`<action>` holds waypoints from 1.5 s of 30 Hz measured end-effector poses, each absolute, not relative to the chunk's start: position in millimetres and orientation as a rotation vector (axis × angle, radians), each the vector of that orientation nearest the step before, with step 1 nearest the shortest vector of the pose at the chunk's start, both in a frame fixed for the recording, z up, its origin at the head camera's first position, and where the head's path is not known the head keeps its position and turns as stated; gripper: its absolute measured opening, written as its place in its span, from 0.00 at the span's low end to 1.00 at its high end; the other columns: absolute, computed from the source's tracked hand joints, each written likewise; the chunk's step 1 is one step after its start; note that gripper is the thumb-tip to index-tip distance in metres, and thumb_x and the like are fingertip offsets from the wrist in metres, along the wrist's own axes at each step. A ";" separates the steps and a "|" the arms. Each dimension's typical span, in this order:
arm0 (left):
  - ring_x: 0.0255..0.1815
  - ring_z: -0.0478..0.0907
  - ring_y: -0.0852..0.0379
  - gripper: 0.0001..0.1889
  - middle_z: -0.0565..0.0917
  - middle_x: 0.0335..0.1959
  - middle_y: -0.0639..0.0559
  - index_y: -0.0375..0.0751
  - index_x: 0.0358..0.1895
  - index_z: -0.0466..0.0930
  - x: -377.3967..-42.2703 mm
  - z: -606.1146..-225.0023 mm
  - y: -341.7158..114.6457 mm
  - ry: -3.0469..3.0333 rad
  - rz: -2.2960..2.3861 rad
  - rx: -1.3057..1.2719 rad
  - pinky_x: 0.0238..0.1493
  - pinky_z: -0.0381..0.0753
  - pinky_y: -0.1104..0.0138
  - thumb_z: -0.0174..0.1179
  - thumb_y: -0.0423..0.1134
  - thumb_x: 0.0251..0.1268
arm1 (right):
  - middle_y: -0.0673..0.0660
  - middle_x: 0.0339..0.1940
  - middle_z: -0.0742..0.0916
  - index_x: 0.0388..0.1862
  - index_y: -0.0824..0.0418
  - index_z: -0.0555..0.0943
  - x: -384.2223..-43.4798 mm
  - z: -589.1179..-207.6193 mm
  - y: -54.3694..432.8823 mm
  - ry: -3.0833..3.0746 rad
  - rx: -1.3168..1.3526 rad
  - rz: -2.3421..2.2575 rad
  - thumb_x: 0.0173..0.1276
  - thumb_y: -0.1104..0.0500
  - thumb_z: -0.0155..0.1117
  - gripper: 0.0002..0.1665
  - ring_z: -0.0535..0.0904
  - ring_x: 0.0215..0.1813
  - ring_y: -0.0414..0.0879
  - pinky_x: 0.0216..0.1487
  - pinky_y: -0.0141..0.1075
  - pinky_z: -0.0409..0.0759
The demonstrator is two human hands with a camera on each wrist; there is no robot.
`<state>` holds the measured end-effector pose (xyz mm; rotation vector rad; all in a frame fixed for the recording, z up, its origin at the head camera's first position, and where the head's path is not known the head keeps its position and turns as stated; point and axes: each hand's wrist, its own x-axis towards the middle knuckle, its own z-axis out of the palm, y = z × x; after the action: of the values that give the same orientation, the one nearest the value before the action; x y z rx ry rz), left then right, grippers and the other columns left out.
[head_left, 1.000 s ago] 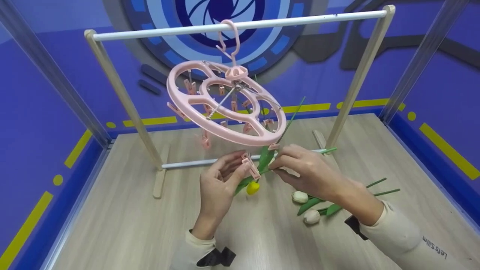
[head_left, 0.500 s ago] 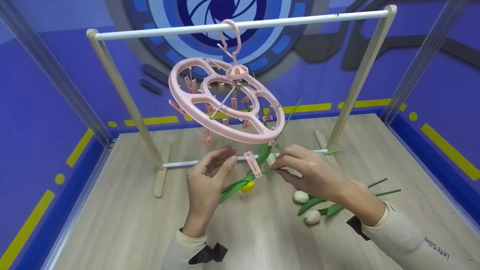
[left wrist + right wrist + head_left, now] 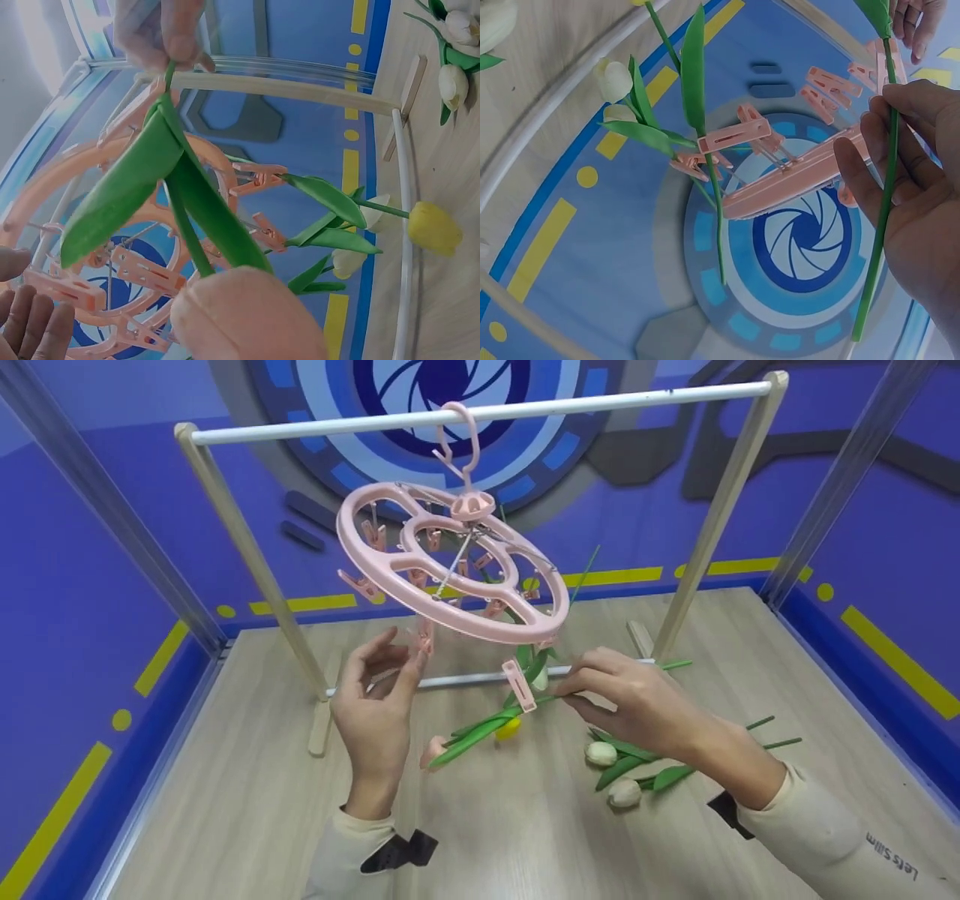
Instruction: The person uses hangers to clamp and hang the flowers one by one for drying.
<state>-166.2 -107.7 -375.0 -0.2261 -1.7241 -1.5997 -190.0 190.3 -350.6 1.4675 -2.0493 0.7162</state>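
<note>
My right hand [image 3: 637, 690] pinches the green stem [image 3: 890, 165] of a pink artificial tulip [image 3: 433, 752], whose bloom points left. Close to those fingertips, a pink clothespin [image 3: 520, 686] of the round hanger [image 3: 450, 619] sits across the stem. My left hand [image 3: 375, 697] is apart from the flower, its fingers loosely bent and thumb tip right at another hanging clothespin [image 3: 425, 641]. In the left wrist view, its fingers [image 3: 34, 322] show beside a clothespin [image 3: 67, 289]. A yellow tulip [image 3: 435, 227] and white tulips [image 3: 371, 214] hang from other clothespins.
The hanger hooks over the white bar [image 3: 322, 426] of a wooden-legged rack [image 3: 240, 540], tilted down to the right. Two white tulips [image 3: 624, 793] lie on the table [image 3: 225, 810] under my right forearm. Blue panels [image 3: 862, 547] surround the table.
My left hand has let go of the clothespin at the tulip's stem and moved left to another clothespin. My right hand keeps the stem, shifting slightly right; the pink bloom has come into view.
</note>
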 end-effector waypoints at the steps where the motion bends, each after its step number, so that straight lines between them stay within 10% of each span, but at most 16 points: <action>1: 0.51 0.85 0.51 0.20 0.86 0.48 0.45 0.32 0.61 0.83 -167.9 -374.3 -108.1 -1.727 -1.611 -0.226 0.54 0.88 0.61 0.74 0.30 0.67 | 0.52 0.41 0.87 0.48 0.60 0.87 -190.2 -350.8 190.8 -2.045 1.463 0.713 0.58 0.76 0.79 0.21 0.83 0.42 0.46 0.40 0.33 0.86; 18: 0.56 0.86 0.50 0.07 0.87 0.53 0.44 0.30 0.44 0.86 -179.1 -370.5 -104.0 -1.744 -1.712 -0.299 0.60 0.86 0.55 0.73 0.29 0.67 | 0.51 0.40 0.86 0.46 0.60 0.87 -188.9 -353.5 196.1 -2.098 1.394 0.692 0.56 0.77 0.79 0.22 0.83 0.41 0.45 0.38 0.34 0.86; 32: 0.51 0.87 0.50 0.28 0.87 0.50 0.43 0.30 0.68 0.77 -169.2 -372.8 -97.1 -1.798 -1.786 -0.358 0.55 0.88 0.60 0.73 0.29 0.67 | 0.52 0.40 0.88 0.45 0.62 0.88 -190.9 -356.9 199.3 -2.293 1.229 0.578 0.60 0.77 0.78 0.18 0.83 0.42 0.46 0.39 0.39 0.89; 45: 0.47 0.89 0.47 0.18 0.89 0.47 0.41 0.28 0.56 0.85 -164.8 -381.9 -91.6 -1.816 -1.782 -0.491 0.51 0.90 0.59 0.75 0.26 0.63 | 0.53 0.37 0.88 0.42 0.62 0.88 -193.2 -358.8 204.9 -2.347 1.073 0.455 0.64 0.74 0.77 0.12 0.81 0.37 0.47 0.34 0.38 0.86</action>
<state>-164.8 -91.6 -381.9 -0.4911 -1.8161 -1.7820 -193.2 204.9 -358.8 1.0727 -2.3468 0.4547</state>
